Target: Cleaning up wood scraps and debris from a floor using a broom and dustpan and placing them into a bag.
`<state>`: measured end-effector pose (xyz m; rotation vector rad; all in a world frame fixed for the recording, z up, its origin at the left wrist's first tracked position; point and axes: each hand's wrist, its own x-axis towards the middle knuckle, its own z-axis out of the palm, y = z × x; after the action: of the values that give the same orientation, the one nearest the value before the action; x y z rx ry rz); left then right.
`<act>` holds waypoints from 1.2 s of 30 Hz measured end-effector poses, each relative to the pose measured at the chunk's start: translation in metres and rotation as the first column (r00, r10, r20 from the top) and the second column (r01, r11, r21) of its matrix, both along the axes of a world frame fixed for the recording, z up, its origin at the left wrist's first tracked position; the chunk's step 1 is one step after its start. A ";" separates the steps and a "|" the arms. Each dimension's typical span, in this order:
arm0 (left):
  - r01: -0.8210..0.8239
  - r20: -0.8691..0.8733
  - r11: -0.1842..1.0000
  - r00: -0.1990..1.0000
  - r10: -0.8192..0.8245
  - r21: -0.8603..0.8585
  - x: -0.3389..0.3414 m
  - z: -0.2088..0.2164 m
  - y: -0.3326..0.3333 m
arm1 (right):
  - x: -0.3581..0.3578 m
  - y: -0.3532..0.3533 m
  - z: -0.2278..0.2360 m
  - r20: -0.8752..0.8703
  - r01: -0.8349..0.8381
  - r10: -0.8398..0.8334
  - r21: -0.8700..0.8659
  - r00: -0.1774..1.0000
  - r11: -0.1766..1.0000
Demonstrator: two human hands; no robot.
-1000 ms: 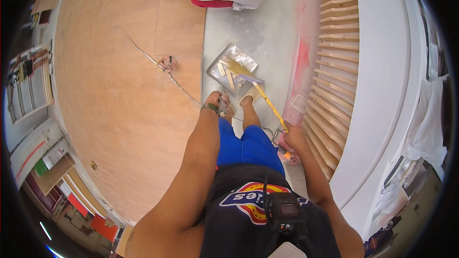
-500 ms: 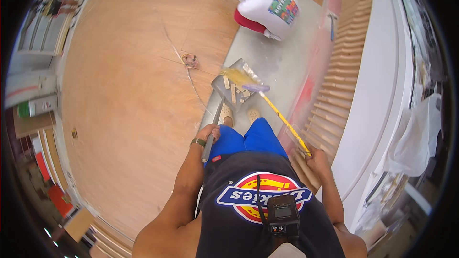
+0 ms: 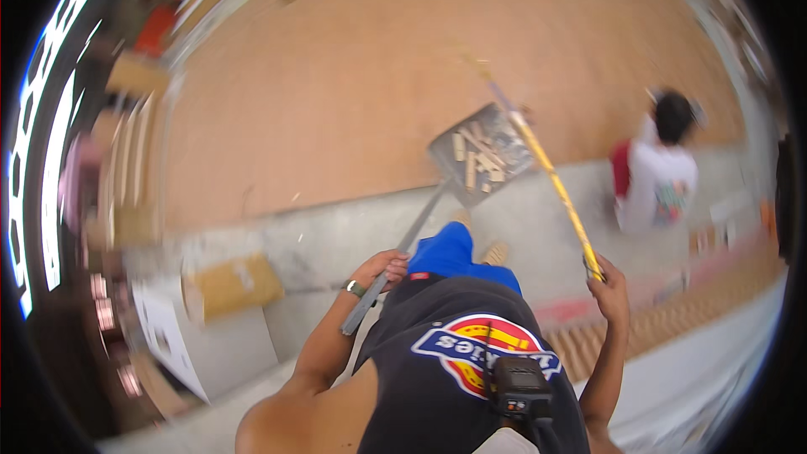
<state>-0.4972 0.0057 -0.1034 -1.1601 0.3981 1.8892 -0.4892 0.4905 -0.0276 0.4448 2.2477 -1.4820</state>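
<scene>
Grey dustpan (image 3: 508, 139) bears wood scraps (image 3: 470, 171), my left hand (image 3: 385, 269) closed around its handle (image 3: 420, 223), my right hand (image 3: 611, 290) around the yellow broom (image 3: 555, 178).

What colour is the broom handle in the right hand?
Yellow; the broom handle shows best in the head view.

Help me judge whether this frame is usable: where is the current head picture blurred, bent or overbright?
Head view: the broom smears at its far end; wood scraps in the dustpan look clearer; bright lights at the left edge burn out white; the wooden board bows along its right side.
</scene>
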 end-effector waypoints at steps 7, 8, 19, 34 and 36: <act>-0.543 -0.025 0.839 0.840 0.543 -0.016 0.002 -0.059 0.027 | -0.162 0.003 -0.146 0.075 -0.175 0.186 -0.131 0.980 0.976; -0.600 -0.021 0.799 0.800 0.600 -0.040 0.002 -0.074 0.028 | -0.176 0.003 -0.181 0.087 -0.241 0.255 -0.151 0.963 0.959; -0.981 -0.405 0.131 0.062 0.912 0.143 0.052 0.010 -0.171 | -0.304 -0.167 -0.218 0.306 -0.601 0.589 -0.063 0.748 0.797; -0.575 -0.609 -0.318 0.430 0.667 -0.754 0.199 0.064 -0.534 | -0.277 -0.454 -0.229 0.230 -0.723 0.751 -0.208 0.619 0.659; -0.460 -0.601 -0.397 0.494 0.628 -0.794 0.183 0.042 -0.546 | -0.281 -0.482 -0.218 0.215 -0.751 0.772 -0.185 0.599 0.634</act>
<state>-0.3142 -0.5406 -0.0618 -3.0362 1.5238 2.2301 -0.7707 0.0084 -0.2455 -0.3236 1.7685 -0.9462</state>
